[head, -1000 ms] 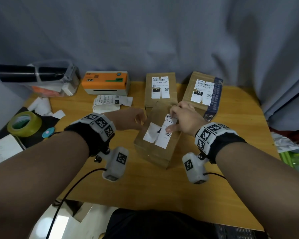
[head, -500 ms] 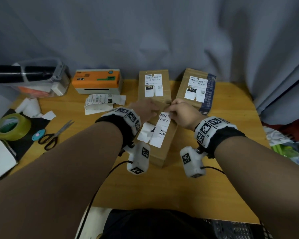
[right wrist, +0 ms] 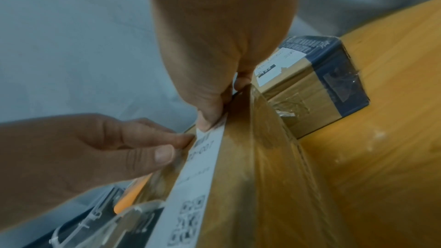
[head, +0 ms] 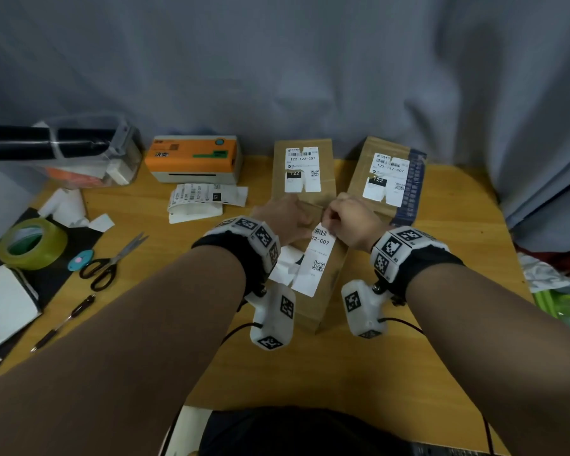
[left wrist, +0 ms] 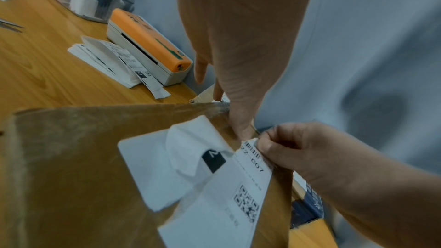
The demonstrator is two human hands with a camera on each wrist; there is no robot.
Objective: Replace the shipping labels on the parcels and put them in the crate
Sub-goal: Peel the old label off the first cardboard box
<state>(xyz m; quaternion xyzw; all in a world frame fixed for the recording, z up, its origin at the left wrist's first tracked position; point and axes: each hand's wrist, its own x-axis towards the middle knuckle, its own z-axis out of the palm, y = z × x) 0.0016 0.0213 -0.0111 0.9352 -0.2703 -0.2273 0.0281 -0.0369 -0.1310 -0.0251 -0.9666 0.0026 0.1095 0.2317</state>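
Observation:
A brown cardboard parcel [head: 326, 291] lies on the wooden table [head: 310, 373] right before me. Its white shipping label [head: 316, 258] is torn lengthwise, with the left part crumpled. My right hand [head: 346, 222] pinches the top end of the label's right strip [left wrist: 250, 157] between thumb and fingers. My left hand [head: 288, 218] holds the parcel's far edge, thumb on top [left wrist: 241, 129] just beside the strip, fingers over the back. Two more labelled parcels [head: 278, 172] [head: 359, 172] lie behind, against the curtain.
An orange label printer [head: 193, 159] stands at the back left, with a stack of printed labels [head: 201, 199] in front of it. Scissors [head: 112, 261], a tape roll [head: 30, 243], a pen [head: 63, 320], a notebook [head: 4, 304] and a clear plastic box [head: 89, 153] fill the left side.
My left hand has moved from the parcel's left side to its far edge, close beside the right hand. The right hand has kept its pinch on the label strip.

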